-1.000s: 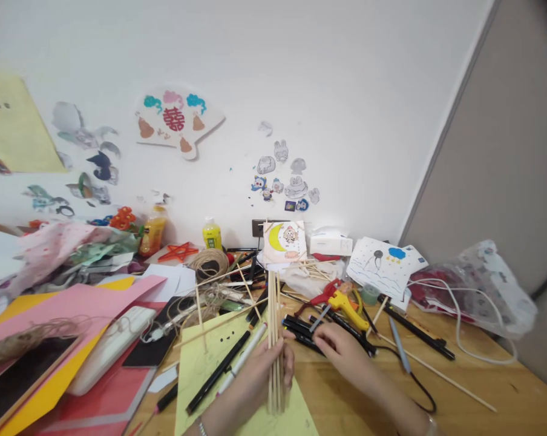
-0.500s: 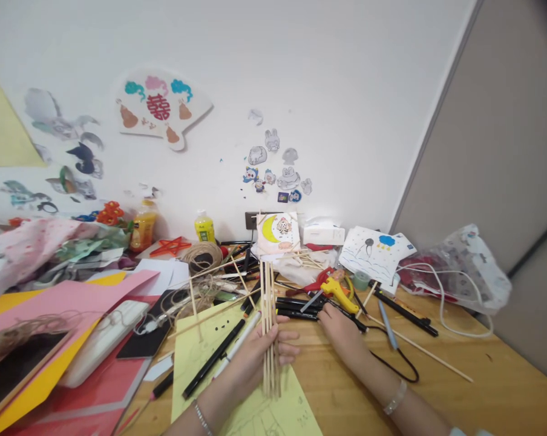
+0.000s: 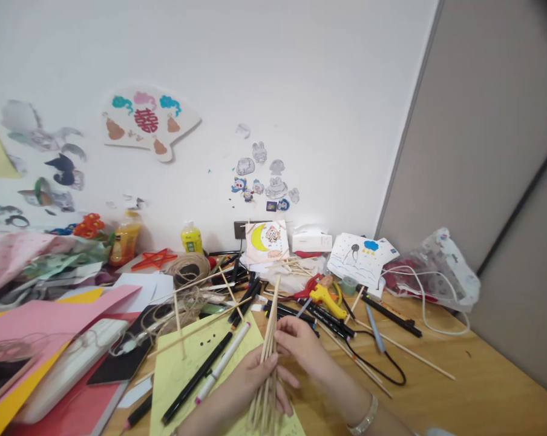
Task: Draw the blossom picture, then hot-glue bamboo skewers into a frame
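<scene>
A bundle of several thin wooden sticks (image 3: 268,339) stands nearly upright in front of me. Its top ends come together and its lower ends fan apart. My left hand (image 3: 259,372) is closed around the middle of the bundle, thumb across the front. Curled fingers of my right hand (image 3: 296,342) grip the sticks from the right, just above the left thumb; their tips are partly hidden. Under the left hand lies yellow paper (image 3: 164,369) with faint pencil lines, bearing a black marker (image 3: 198,375) and a white pen (image 3: 223,362).
Yellow-handled scissors or pliers (image 3: 327,301) lie among black markers (image 3: 328,319) beyond my right hand. More sticks (image 3: 364,368) rest on the wooden table. Behind are a twine roll (image 3: 188,269), a yellow bottle (image 3: 192,237) and a moon drawing (image 3: 267,242). Coloured paper (image 3: 74,315) covers the left side.
My right hand has moved from the markers leftward to the bundle and closed on it. The sticks have gone from nearly parallel to fanned at the bottom. The view has shifted slightly right.
</scene>
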`<state>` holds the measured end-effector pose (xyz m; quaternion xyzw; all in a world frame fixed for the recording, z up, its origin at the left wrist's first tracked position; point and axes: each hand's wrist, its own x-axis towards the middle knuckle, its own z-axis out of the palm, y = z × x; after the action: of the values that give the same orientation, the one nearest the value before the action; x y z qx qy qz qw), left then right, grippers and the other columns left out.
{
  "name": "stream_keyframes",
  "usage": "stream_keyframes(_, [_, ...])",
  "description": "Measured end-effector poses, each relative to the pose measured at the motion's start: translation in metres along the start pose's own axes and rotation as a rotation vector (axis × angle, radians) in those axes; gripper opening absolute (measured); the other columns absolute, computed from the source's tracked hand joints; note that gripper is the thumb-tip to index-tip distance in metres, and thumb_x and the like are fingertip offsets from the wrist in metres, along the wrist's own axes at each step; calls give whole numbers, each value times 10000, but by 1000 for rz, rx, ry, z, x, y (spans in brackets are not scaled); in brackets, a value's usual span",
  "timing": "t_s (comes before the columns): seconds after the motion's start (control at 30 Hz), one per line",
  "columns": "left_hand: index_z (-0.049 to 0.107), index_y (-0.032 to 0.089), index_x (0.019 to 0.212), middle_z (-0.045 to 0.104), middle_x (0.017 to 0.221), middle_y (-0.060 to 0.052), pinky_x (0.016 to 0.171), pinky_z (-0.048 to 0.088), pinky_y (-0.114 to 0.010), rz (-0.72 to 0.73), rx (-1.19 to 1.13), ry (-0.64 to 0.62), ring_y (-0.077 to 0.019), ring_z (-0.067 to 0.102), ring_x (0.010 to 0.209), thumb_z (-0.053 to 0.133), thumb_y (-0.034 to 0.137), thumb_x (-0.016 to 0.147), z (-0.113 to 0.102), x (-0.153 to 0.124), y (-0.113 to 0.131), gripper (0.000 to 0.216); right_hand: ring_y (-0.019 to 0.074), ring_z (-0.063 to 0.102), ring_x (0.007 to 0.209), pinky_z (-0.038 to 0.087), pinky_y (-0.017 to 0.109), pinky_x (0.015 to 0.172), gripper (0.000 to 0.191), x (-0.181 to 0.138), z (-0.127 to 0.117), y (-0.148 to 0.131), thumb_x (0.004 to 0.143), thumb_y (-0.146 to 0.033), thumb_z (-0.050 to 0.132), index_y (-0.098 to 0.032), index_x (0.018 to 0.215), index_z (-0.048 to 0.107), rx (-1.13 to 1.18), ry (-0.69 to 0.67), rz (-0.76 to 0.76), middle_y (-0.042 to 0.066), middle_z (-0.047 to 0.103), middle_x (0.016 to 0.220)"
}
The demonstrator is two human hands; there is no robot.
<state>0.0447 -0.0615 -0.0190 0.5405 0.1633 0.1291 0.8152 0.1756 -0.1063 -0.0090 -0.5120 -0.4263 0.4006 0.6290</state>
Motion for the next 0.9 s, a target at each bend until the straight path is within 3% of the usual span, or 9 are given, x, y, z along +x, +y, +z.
stream_keyframes(0.1, [476, 173, 994, 714, 781, -79, 481, 472, -247, 44, 30, 151, -196, 676, 573, 658, 642, 664, -4, 5, -2, 602, 164, 586, 644, 467, 305, 629, 351, 13, -19, -22, 732, -518, 644, -192, 761, 518, 29, 63, -75, 11, 612, 688])
stream_keyframes(0.17, [482, 183, 954, 691, 701, -35, 428, 440, -232, 116, 71, 294, -181, 651, 519, 650, 678, 632, -9, 9, -2, 614, 188, 602, 675, 481, 324, 643, 353, 30, -41, -47, 770, -546, 579, -204, 819, 503, -69, 216, -213, 16, 613, 704])
stream_keyframes(0.23, [485, 190, 908, 631, 587, 21, 337, 334, -193, 196, 107, 425, -131, 566, 395, 621, 709, 624, -16, 13, 1, 607, 189, 603, 747, 472, 310, 682, 270, 53, -65, -72, 884, -455, 437, -198, 921, 511, -439, 413, -364, 42, 628, 801])
stream_keyframes(0.3, [487, 195, 875, 549, 493, 70, 300, 233, -169, 250, 119, 518, -78, 448, 306, 592, 717, 637, -22, 15, 6, 584, 202, 585, 897, 445, 312, 769, 259, 77, -82, -89, 943, -312, 335, -174, 1051, 526, -1121, 463, -320, 91, 639, 945])
stream_keyframes(0.43, [478, 198, 808, 435, 417, 113, 287, 162, -155, 259, 87, 586, -37, 304, 259, 576, 745, 600, -29, 17, 10, 593, 249, 537, 1026, 393, 351, 867, 218, 111, -78, -86, 878, -150, 452, -128, 1012, 623, -1435, 243, -249, 149, 644, 1009])
stream_keyframes(0.53, [478, 201, 812, 433, 433, 111, 285, 161, -158, 250, 67, 584, -39, 308, 262, 575, 726, 621, -31, 19, 6, 568, 196, 553, 1027, 394, 290, 892, 137, 121, -45, -57, 855, -205, 560, -189, 930, 673, -1563, -92, -246, 79, 658, 1009])
stream_keyframes(0.63, [474, 204, 810, 430, 430, 108, 283, 181, -168, 264, 66, 573, -47, 319, 264, 573, 717, 634, -33, 20, 2, 552, 202, 592, 968, 455, 339, 845, 163, 129, -10, -28, 865, -284, 593, -142, 902, 662, -1681, -280, -170, 81, 656, 969])
stream_keyframes(0.73, [466, 206, 798, 432, 426, 107, 283, 182, -170, 255, 68, 580, -50, 328, 260, 555, 762, 596, -36, 22, 2, 599, 191, 611, 930, 503, 389, 810, 240, 139, 10, -11, 894, -310, 568, -133, 1052, 603, -1767, -330, -96, 77, 622, 1069])
stream_keyframes(0.9, [460, 202, 774, 425, 419, 110, 276, 172, -172, 247, 51, 599, -47, 322, 250, 541, 812, 538, -37, 23, 4, 659, 204, 606, 957, 511, 401, 814, 292, 150, 11, -4, 896, -308, 567, -133, 1130, 569, -1821, -320, -58, 92, 595, 1130])
